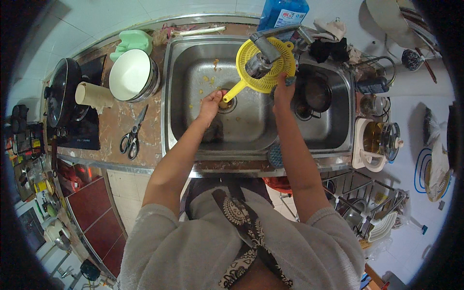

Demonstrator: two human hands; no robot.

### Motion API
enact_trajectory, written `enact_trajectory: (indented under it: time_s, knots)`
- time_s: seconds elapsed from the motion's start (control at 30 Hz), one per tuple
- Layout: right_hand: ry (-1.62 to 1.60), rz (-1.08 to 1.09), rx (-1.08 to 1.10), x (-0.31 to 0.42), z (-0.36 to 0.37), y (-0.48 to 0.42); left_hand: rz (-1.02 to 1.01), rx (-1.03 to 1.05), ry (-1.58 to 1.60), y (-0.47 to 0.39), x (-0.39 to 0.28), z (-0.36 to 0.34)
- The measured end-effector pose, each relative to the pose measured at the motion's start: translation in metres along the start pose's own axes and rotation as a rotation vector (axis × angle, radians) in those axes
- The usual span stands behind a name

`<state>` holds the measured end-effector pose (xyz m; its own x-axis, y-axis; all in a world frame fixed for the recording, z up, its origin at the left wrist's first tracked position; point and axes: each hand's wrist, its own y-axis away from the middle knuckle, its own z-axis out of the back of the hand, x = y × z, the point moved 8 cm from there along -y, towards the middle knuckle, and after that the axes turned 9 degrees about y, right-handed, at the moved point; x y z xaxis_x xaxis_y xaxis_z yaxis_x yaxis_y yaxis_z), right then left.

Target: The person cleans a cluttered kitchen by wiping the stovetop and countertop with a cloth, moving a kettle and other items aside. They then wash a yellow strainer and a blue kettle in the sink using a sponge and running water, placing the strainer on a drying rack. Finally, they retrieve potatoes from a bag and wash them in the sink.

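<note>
Below the grey faucet (pixel 266 47), a yellow plastic strainer (pixel 253 81) is held over the right part of the large steel sink basin (pixel 246 125). My left hand (pixel 211 105) grips the end of its handle, above the drain. My right hand (pixel 284 90) is at the strainer's near right rim with a greenish scouring pad (pixel 290 80) in its fingers. Whether the right fingers also grip the rim cannot be told. Yellowish food scraps (pixel 206 78) lie on the basin floor.
Left of the sink are scissors (pixel 132 136), a white bowl (pixel 129 75) and a lidded pan (pixel 64 92). A dark pot (pixel 315 94) stands in the small right basin. A glass teapot (pixel 378 139) stands at the right, a blue bottle (pixel 282 14) behind the faucet.
</note>
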<state>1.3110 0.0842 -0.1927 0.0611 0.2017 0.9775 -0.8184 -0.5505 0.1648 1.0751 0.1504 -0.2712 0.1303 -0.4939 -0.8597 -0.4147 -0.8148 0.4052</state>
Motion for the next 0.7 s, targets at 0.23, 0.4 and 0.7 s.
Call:
enact_trajectory:
  time_s: [0.23, 0.4, 0.7]
  knots:
    - [0.004, 0.169, -0.071, 0.009, 0.008, -0.010, -0.032, -0.021, -0.144, -0.013, 0.003, -0.025]
    - [-0.053, 0.154, -0.061, 0.026, 0.013, -0.003, 0.181, 0.048, -0.091, -0.024, 0.024, -0.039]
    - [0.048, 0.084, -0.029, 0.010, 0.021, -0.009, 0.272, -0.017, -0.015, -0.026, 0.029, -0.034]
